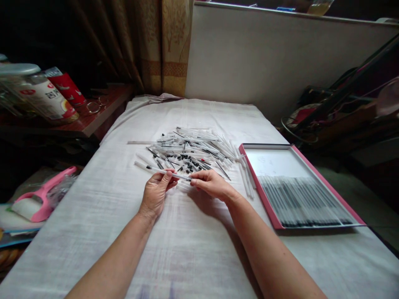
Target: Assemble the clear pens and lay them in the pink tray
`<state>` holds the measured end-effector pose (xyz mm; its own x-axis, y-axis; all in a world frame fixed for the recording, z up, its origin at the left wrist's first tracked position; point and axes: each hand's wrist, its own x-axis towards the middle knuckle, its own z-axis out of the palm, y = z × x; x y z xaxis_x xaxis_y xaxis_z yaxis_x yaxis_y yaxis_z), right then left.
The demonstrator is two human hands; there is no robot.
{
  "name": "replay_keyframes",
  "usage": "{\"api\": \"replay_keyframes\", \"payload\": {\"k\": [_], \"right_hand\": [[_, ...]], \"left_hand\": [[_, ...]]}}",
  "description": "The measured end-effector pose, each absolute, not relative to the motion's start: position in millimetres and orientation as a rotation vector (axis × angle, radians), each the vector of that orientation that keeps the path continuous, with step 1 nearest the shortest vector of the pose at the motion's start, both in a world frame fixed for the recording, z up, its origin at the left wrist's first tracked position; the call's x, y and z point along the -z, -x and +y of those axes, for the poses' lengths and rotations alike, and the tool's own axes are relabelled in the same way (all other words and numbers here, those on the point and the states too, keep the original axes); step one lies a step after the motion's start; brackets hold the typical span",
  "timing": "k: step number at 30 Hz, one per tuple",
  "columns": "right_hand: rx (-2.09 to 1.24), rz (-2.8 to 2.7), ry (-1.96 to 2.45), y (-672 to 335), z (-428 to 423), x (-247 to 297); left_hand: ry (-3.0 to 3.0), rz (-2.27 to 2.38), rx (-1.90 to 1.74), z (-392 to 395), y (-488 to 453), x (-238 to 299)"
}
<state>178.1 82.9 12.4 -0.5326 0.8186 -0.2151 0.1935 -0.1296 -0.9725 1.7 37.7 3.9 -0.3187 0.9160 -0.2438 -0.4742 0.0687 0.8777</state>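
Both hands, left [156, 192] and right [210, 182], pinch one clear pen barrel [162, 170] lying crosswise between them, just before the pen-parts heap [190, 149].

Both forearms stretched forward, left hand [156, 192] and right hand [210, 182] near together, fingers pinched, palms down.
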Motion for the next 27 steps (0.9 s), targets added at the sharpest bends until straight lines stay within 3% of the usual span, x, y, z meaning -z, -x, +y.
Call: {"api": "replay_keyframes", "payload": {"k": [9, 27], "right_hand": [[-1.598, -1.497, 1.147, -161.2, 78.0, -11.0], [-1.728, -1.010, 1.136, -137.0, 69.1, -10.3]], "left_hand": [[-0.416, 1.154, -1.651, 39.5, -6.1, -1.7], [-0.392, 1.179, -1.682, 43.6, -4.2, 1.3]]}}
